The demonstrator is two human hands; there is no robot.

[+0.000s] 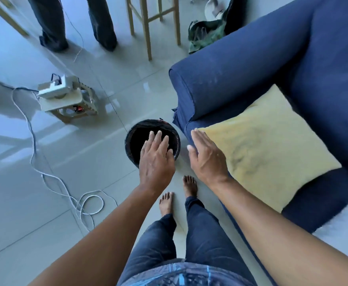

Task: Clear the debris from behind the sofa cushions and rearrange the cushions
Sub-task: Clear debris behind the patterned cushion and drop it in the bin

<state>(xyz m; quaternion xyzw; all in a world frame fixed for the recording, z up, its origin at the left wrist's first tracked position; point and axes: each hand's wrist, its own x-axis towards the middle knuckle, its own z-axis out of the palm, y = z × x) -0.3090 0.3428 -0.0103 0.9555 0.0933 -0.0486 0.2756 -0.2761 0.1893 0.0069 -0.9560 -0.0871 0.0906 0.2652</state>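
Observation:
I stand beside a blue sofa on the right. A yellow cushion lies flat on its seat. A round black bin with a dark liner stands on the floor by the sofa's armrest. My left hand hovers over the bin's opening with fingers straight and spread, holding nothing. My right hand is held flat, fingers together, just left of the cushion's near corner and above the seat's front edge, also holding nothing. No debris shows in either hand, and the bin's inside is too dark to read.
A small wooden stool with a white device sits on the tiled floor at left, and a white cable trails across the tiles. Another person's legs and a tall wooden stool stand at the back. A green bag lies behind the armrest.

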